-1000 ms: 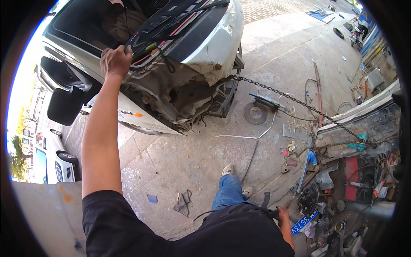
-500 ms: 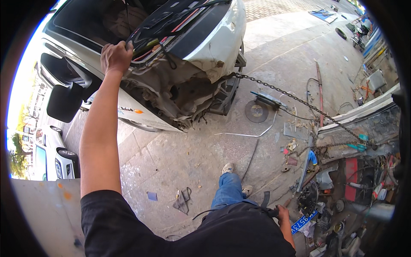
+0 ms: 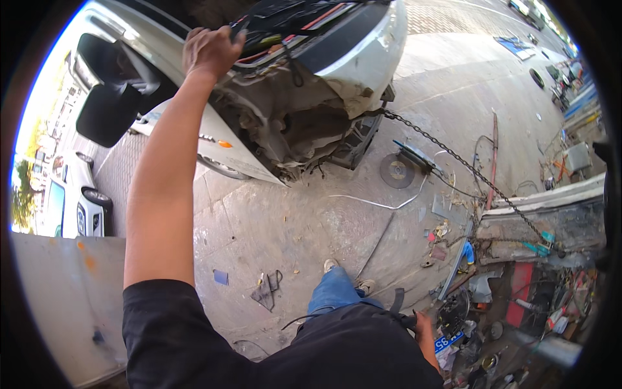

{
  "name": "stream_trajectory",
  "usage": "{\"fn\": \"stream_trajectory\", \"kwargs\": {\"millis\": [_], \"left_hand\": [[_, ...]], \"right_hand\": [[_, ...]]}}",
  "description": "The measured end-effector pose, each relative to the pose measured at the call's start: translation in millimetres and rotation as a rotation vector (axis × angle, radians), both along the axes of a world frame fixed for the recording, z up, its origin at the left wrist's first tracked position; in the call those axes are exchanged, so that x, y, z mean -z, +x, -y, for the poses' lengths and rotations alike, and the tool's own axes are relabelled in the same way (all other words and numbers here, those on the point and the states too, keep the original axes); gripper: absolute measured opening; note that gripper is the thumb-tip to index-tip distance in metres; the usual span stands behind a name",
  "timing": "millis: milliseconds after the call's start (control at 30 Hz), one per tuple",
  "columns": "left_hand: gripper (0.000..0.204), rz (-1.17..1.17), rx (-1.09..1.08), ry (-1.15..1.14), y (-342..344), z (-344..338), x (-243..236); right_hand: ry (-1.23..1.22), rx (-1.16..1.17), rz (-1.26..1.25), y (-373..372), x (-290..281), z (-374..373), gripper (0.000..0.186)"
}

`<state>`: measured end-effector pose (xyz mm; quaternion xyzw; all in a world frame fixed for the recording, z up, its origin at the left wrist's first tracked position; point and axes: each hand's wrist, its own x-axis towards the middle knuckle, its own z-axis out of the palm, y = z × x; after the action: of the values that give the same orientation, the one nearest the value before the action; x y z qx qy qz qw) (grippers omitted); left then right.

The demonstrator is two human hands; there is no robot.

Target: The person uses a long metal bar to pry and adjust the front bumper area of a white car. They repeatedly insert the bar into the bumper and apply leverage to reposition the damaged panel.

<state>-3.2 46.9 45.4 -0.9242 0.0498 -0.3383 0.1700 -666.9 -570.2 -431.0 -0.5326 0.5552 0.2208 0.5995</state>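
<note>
My left hand reaches up with curled fingers onto a dark edge at the front of a damaged white van, beside black parts and red wires. Below it, the torn metal body is exposed, with a black side mirror to the left. My right hand is low beside my waist, closed on a dark object whose kind I cannot make out. A taut chain runs from the van's front down to a low metal structure at the right.
A cutting disc, white strip, long rod and scraps lie on the concrete floor. Mixed junk crowds the right side. A pale panel stands lower left; a white car is parked beyond it.
The view has shifted: the van sits higher and further right. My left hand stays gripped on the same part, now higher and further right in the picture. My right hand stays low.
</note>
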Motion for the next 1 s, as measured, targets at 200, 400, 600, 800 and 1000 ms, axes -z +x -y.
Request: {"fn": "stream_trajectory", "kwargs": {"millis": [200, 400, 600, 800, 1000], "left_hand": [[0.041, -0.204, 0.493, -0.654, -27.6, -1.6, 0.3], [0.023, -0.221, 0.543, -1.068, -241.5, 31.6, 203.6], [0.059, -0.78, -1.024, -1.676, -720.1, 62.7, 415.4], [0.043, 0.103, -2.19, -1.338, -1126.6, 218.6, 340.8], [0.034, 0.684, -2.454, -1.526, -1178.5, 441.7, 309.2]], "right_hand": [[-0.022, -0.167, -0.043, 46.0, -38.2, 3.3, 0.041], [-0.029, -0.389, 0.023, 105.0, -19.4, 18.2, 0.042], [-0.259, -2.095, 0.644, 226.5, 49.2, 55.9, 0.036], [-0.218, -1.416, -0.116, 406.8, 37.8, -34.5, 0.027], [-0.085, -1.458, 0.18, 479.3, 11.0, -222.4, 0.027]]}}
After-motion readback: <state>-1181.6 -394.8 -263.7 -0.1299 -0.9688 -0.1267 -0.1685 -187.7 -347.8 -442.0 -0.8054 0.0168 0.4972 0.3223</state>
